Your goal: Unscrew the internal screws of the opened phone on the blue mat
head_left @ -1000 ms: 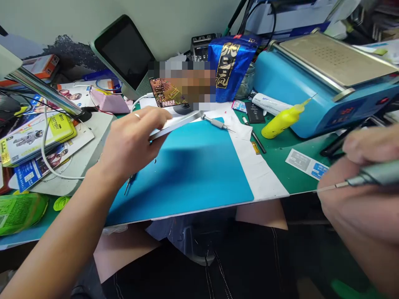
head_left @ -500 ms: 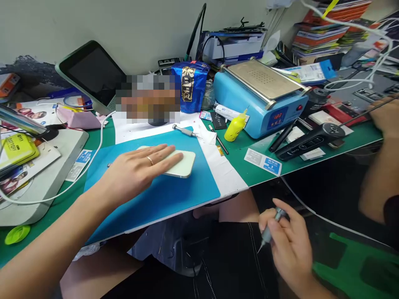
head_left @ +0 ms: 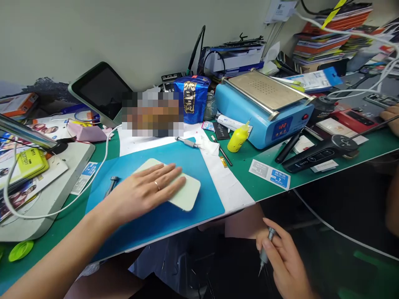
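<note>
My left hand (head_left: 143, 192) lies flat, fingers together, on a pale green phone (head_left: 183, 193) that rests back-up on the blue mat (head_left: 162, 216). A ring shows on one finger. My right hand (head_left: 285, 261) is below the table edge, over my lap, and grips a slim grey screwdriver (head_left: 264, 253) with its tip pointing down. A second small screwdriver (head_left: 110, 185) lies on the mat just left of my left hand. Another one (head_left: 187, 142) lies at the mat's far edge.
A blue heating plate machine (head_left: 264, 108) stands at the back right, a yellow squeeze bottle (head_left: 238, 137) beside it. A black handheld tool (head_left: 318, 153) lies at right. A tablet (head_left: 99, 93) leans at back left. Another person's hand (head_left: 391, 116) shows at the far right edge.
The phone went from held tilted in my left hand to lying flat on the mat under my palm. My right hand with the screwdriver dropped below the table edge.
</note>
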Motion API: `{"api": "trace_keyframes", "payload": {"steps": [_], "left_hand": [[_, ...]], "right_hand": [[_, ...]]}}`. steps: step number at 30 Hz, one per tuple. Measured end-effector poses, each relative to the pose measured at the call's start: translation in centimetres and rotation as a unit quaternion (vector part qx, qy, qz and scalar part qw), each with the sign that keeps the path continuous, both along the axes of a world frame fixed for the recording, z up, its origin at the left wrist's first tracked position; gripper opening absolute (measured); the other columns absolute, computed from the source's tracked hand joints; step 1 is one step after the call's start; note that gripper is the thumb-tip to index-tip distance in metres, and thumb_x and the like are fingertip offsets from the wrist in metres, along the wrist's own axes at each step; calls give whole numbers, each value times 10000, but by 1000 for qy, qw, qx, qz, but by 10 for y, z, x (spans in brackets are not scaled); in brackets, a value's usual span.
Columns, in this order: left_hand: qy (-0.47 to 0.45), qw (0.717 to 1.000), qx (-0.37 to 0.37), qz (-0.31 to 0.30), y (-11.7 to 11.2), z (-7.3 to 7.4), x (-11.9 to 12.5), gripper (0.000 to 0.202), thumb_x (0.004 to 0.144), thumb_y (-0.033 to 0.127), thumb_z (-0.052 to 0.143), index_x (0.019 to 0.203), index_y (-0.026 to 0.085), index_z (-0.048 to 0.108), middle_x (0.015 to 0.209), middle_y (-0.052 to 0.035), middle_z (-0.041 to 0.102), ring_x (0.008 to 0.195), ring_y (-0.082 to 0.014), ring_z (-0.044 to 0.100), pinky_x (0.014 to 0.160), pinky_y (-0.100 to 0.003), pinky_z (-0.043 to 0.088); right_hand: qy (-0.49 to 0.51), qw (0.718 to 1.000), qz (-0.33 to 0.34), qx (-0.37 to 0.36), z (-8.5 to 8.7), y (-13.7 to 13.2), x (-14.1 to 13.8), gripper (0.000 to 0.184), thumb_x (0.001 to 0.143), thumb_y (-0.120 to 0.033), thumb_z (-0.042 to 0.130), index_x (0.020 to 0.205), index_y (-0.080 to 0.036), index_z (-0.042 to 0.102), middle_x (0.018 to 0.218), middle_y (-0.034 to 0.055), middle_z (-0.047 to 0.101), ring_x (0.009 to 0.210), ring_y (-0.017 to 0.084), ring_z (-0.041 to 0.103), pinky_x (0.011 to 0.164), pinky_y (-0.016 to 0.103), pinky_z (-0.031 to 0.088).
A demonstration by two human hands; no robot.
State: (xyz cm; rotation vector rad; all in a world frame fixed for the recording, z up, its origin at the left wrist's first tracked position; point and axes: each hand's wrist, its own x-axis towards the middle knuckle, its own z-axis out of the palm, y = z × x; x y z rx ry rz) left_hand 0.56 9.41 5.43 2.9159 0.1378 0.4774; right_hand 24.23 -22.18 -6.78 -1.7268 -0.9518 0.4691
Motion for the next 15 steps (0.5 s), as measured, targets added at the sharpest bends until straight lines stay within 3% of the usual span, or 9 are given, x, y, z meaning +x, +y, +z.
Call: {"api": "trace_keyframes", "payload": {"steps": [1, 5, 7, 9, 10, 12, 15], "left_hand": [[1, 1000, -4, -1, 1, -3, 0, 577, 1019, 124, 422, 1546, 357, 387, 1493, -1, 536, 1335, -253, 566, 1165, -442, 459], [-82, 985, -44, 146, 3, -4, -3, 673, 991, 122, 442, 1546, 482, 318, 1463, 92, 556, 1200, -229, 673, 1032, -386, 575], [-67, 982, -76, 160, -2, 1, -3, 614, 974, 152, 498, 1481, 495, 439, 1396, 114, 613, 1139, -251, 703, 972, -382, 608], [-101, 962, -115, 225, -11, 6, 0, 462, 958, 215, 582, 1355, 450, 606, 1265, 112, 701, 1091, -283, 721, 938, -388, 626], [-152, 936, -148, 280, -16, 9, 3, 386, 950, 262, 622, 1301, 420, 656, 1209, 106, 727, 1087, -299, 720, 928, -398, 633], [-275, 852, -271, 353, -26, 11, 14, 366, 960, 365, 630, 1324, 392, 643, 1256, 84, 709, 1195, -329, 664, 983, -454, 614], [-332, 727, -508, 322, -34, 10, 31, 460, 1003, 476, 523, 1460, 436, 492, 1449, 53, 586, 1376, -321, 520, 1046, -505, 573]], "right_hand": [[-1, 1000, -4, -3, -2, -1, 1, 349, 1024, -319, 467, 1367, -257, 484, 730, -6, 610, 642, 96, 622, 615, 192, 534], [3, 1000, -9, -10, -8, -6, 3, 342, 1024, -310, 468, 1362, -264, 483, 739, -7, 617, 647, 91, 627, 623, 182, 536], [10, 1000, -6, -9, -11, -7, 3, 337, 1025, -309, 464, 1359, -271, 485, 740, -7, 615, 648, 91, 629, 625, 180, 540], [18, 1000, -4, -8, -14, -7, 3, 337, 1027, -312, 456, 1361, -285, 484, 733, -12, 608, 650, 91, 629, 641, 185, 551], [22, 1000, -3, -7, -15, -7, 3, 336, 1028, -313, 452, 1362, -293, 483, 727, -15, 603, 651, 90, 628, 646, 186, 554], [31, 999, -4, -7, -18, -7, 4, 338, 1028, -314, 450, 1365, -306, 481, 732, -16, 602, 658, 90, 627, 649, 186, 556], [43, 999, -8, -4, -22, -8, 5, 335, 1028, -324, 448, 1360, -304, 484, 745, -12, 606, 664, 93, 628, 653, 191, 560]]}}
